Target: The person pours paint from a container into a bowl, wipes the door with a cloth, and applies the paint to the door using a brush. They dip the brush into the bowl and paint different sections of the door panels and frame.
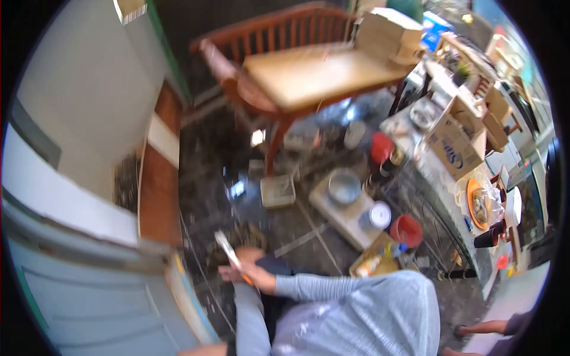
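Motion blurs the head view. My right hand (259, 277), in a grey sleeve that reaches across from the right, is closed around a slim tool (227, 249). The tool has a long pale upper part and a bit of orange by the hand; its exact kind is not clear. Close against it on the left is my left hand (228, 273), at the end of the other grey sleeve (249, 320). Its fingers are smeared and partly covered, so their grip does not show. A brownish clump (252, 237) lies on the floor just beyond the hands.
A wooden bench (279, 35) stands behind a tabletop (320, 74). On the tiled floor are a pale tray (278, 191), a metal bowl (344, 186), a white tub (377, 215) and a red bucket (406, 230). Cardboard boxes (454, 145) sit right. Another person's arms (493, 327) show lower right.
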Demonstrator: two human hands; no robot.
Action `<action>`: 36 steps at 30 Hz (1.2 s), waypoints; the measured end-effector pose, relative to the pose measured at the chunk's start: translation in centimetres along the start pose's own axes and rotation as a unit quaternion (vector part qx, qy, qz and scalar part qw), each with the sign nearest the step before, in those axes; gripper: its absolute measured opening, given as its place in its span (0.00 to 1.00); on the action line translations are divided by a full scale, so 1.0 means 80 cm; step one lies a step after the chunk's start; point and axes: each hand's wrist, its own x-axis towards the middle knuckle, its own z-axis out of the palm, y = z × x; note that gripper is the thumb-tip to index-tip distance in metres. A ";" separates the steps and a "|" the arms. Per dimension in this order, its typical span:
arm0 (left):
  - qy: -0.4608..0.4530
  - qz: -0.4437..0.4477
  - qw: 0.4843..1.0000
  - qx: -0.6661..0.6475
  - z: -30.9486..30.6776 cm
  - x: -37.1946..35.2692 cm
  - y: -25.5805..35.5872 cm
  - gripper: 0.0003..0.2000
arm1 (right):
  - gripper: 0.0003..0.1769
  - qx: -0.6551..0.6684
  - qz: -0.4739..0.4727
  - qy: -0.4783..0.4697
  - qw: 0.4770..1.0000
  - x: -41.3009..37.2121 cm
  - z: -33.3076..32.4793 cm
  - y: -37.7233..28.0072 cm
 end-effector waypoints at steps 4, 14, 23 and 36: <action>0.041 0.068 0.996 0.036 -0.023 0.023 0.065 0.17 | 0.13 -0.185 -0.004 0.101 0.978 -0.016 -0.012 -0.097; 0.250 0.114 0.814 0.512 -0.154 0.186 0.014 0.36 | 0.29 -0.780 0.178 0.306 0.517 0.079 -0.252 -0.288; 0.311 -0.065 0.766 0.559 -0.118 0.199 0.038 0.56 | 0.16 -0.889 0.181 0.191 0.375 0.215 -0.323 -0.249; 0.416 0.209 0.657 0.593 -0.003 0.220 0.023 0.34 | 0.12 -0.908 0.116 0.148 0.374 0.228 -0.348 -0.221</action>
